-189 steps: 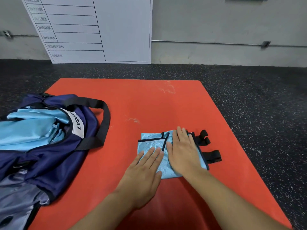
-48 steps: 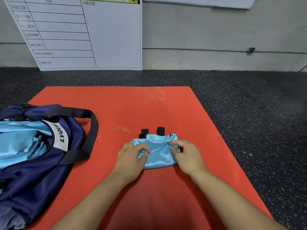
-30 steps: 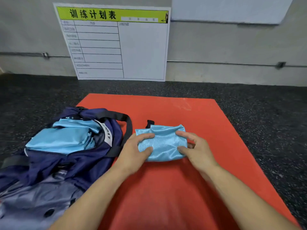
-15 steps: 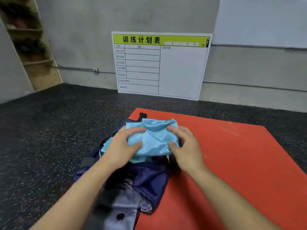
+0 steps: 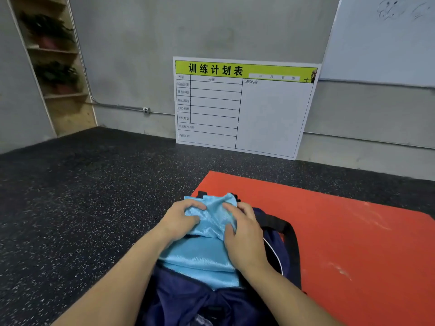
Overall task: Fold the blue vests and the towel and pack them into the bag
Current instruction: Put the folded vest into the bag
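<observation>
Fingers of our left hand [image 5: 180,220] curl over the left side of the folded blue vest [image 5: 213,216], thumb underneath against the cloth, so the hand pinches that edge. Our right hand [image 5: 244,236] grips the opposite side the same way, fingertips [image 5: 227,205] lying on top of the fabric and the thumb pressing in from below. Between the two hands the vest bunches slightly and sits over the open mouth of the dark blue bag [image 5: 188,300], just above a stack of folded blue cloth [image 5: 200,260] already inside it. We cannot tell whether the held vest touches that stack, since our hands cover the meeting line. Black straps of the vest peek out behind its far edge, mostly hidden. One black bag handle [image 5: 286,234] arcs to the right over the red mat [image 5: 353,243]. The bag's near end runs off the lower frame, and we cannot make out which pieces in the stack are vests or towel.
</observation>
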`<control>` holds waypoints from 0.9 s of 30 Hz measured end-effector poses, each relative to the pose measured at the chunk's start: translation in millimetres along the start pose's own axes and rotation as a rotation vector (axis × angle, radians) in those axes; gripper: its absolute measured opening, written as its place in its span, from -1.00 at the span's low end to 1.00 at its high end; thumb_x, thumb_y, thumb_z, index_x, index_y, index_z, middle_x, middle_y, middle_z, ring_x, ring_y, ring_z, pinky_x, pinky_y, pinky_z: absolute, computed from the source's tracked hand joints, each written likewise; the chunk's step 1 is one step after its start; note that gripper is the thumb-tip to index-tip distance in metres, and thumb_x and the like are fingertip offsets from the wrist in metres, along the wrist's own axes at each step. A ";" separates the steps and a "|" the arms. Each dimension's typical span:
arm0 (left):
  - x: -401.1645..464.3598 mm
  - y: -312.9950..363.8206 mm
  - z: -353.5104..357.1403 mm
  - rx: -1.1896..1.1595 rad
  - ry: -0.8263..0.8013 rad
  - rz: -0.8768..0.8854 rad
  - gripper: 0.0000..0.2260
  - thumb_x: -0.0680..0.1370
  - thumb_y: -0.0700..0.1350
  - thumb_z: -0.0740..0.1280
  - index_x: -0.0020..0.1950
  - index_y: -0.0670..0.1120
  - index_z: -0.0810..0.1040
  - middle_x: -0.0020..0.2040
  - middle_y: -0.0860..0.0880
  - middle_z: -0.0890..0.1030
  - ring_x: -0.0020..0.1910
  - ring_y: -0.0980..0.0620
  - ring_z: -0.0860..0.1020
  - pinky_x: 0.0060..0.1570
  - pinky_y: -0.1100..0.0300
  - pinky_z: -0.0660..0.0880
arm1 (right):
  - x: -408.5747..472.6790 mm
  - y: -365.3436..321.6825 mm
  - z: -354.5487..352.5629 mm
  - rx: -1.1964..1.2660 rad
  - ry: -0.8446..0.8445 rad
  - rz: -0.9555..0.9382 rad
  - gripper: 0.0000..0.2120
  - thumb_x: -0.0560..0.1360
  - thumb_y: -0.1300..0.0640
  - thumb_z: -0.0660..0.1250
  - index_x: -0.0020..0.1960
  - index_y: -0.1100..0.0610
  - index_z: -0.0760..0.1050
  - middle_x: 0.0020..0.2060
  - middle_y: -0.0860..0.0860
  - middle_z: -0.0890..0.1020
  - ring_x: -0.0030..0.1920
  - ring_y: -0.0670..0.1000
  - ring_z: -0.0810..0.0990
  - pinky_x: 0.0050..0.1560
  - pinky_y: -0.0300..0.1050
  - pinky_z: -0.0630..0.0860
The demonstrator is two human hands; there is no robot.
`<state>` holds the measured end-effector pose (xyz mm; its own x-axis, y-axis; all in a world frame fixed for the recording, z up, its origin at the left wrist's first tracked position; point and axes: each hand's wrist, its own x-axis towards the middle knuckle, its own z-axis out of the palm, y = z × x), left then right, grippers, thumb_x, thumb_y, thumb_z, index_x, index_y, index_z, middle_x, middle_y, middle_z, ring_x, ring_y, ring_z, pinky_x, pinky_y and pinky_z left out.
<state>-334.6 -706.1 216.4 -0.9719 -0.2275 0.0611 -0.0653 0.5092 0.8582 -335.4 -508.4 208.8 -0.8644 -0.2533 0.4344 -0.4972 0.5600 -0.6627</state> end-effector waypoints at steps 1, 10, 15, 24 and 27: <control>5.7 -2.3 2.4 -0.010 -0.013 -0.026 -0.75 0.52 -0.28 0.38 0.00 0.06 0.69 -0.23 0.04 0.58 -0.44 0.12 0.44 -0.40 0.27 0.38 | 0.1 5.0 5.0 0.037 -0.018 0.049 -0.61 0.59 0.23 0.28 0.38 -0.03 0.50 0.23 -0.17 0.43 0.08 -0.13 0.51 0.12 -0.25 0.39; 15.8 -16.7 22.4 0.177 -0.091 0.105 -0.93 0.55 -0.11 0.42 -0.12 0.02 0.65 -0.02 0.13 0.67 0.04 0.17 0.58 0.14 0.23 0.41 | 5.5 37.9 6.0 -0.140 -0.095 0.173 -0.88 0.61 -0.07 0.26 0.11 -0.09 0.48 -0.24 -0.04 0.64 -0.11 0.03 0.60 -0.08 0.04 0.50; 6.1 -19.1 22.2 0.282 -0.075 0.045 -0.94 0.50 -0.02 0.45 -0.06 0.13 0.65 0.06 0.17 0.65 0.02 0.09 0.62 0.17 0.17 0.47 | 1.0 35.1 1.7 -0.194 -0.072 0.188 -0.85 0.60 -0.09 0.25 0.10 -0.12 0.55 -0.23 0.00 0.55 0.05 -0.01 0.46 -0.06 -0.03 0.45; -4.9 -11.2 33.3 0.366 -0.074 0.045 -0.92 0.50 -0.04 0.40 -0.02 0.10 0.62 0.01 0.06 0.59 -0.05 0.02 0.59 0.06 0.14 0.48 | 2.0 19.3 -5.0 -0.411 -0.207 0.214 -0.67 0.54 -0.06 0.25 0.29 -0.20 0.50 -0.02 0.05 0.48 -0.12 0.09 0.49 -0.09 -0.07 0.42; -6.4 -7.7 33.7 0.476 -0.070 0.018 -0.88 0.51 0.01 0.37 0.03 0.11 0.57 -0.13 0.07 0.61 -0.14 -0.01 0.59 -0.05 0.14 0.45 | 2.4 16.5 -8.6 -0.472 -0.244 0.187 -0.61 0.51 -0.06 0.25 0.33 -0.16 0.50 -0.07 0.05 0.48 0.03 0.08 0.53 -0.01 -0.07 0.45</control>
<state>-335.5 -680.6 192.2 -0.9856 -0.1672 0.0248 -0.1291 0.8395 0.5278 -345.1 -493.0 204.1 -0.9549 -0.2592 0.1451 -0.2944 0.8910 -0.3457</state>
